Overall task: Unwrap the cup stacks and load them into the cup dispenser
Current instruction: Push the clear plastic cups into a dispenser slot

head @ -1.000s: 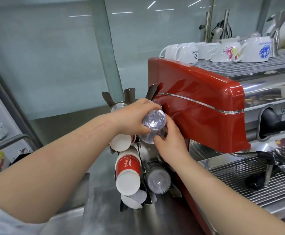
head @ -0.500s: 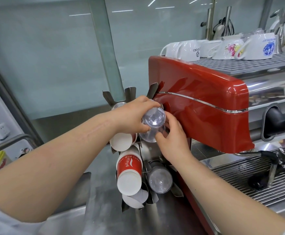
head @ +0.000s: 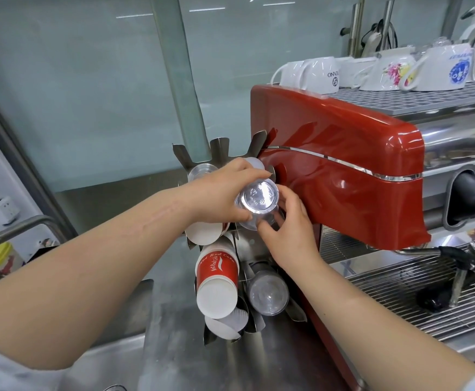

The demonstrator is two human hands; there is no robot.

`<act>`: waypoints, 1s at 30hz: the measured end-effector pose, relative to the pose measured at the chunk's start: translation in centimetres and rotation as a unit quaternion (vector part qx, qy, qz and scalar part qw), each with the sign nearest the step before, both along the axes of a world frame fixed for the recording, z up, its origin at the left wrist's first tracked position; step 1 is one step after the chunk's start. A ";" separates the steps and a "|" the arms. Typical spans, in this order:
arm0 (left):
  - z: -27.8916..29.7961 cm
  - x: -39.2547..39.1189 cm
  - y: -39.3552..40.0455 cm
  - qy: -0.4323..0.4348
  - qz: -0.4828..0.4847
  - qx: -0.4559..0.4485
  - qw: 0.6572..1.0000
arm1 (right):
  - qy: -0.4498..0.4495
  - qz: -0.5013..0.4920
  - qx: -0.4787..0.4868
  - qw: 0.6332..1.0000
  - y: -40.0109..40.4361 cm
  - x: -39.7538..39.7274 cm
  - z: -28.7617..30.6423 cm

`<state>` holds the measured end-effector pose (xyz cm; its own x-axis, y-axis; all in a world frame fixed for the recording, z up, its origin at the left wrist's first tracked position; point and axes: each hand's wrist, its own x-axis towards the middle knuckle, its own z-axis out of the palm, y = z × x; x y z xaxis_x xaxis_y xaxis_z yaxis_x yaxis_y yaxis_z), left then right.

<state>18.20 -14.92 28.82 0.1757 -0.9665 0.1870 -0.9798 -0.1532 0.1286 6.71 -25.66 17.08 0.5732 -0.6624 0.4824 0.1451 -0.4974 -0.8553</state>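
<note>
We count two hands on one clear plastic cup stack [head: 259,199], base toward us, at upper slot of steel dispenser [head: 221,148]. Left hand [head: 220,193] wrapped over stack; right hand [head: 289,234] fingers [head: 268,224] pinch underneath. Below: one red paper cup stack [head: 216,273], one clear stack [head: 268,295]. Red glossy coffee machine [head: 343,170] just beside.

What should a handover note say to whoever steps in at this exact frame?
Left hand: gripping the clear plastic cup stack from above.
Right hand: fingers steady the same stack from below.
Stack sits at an upper slot of the metal cup dispenser, beside the red espresso machine.
Done: red-and-white paper cups and lower clear cups loaded.
Left: seat this stack fully. No wrapped stacks in view.
</note>
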 end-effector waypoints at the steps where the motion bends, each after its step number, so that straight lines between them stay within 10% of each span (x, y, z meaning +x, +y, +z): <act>1: 0.1 0.1 0.1 -0.004 0.000 0.009 1.000 | -0.001 -0.001 -0.005 1.000 -0.1 0.1 0.0; 30: -0.5 3.3 -4.1 -0.045 0.069 0.177 0.981 | 0.164 -0.037 -0.186 0.968 -1.8 2.3 -1.6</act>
<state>21.51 -19.01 28.33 0.3075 -0.9420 -0.1346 -0.9515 -0.3045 -0.0428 9.04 -27.44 15.44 0.6938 -0.5232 0.4949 -0.1524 -0.7782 -0.6092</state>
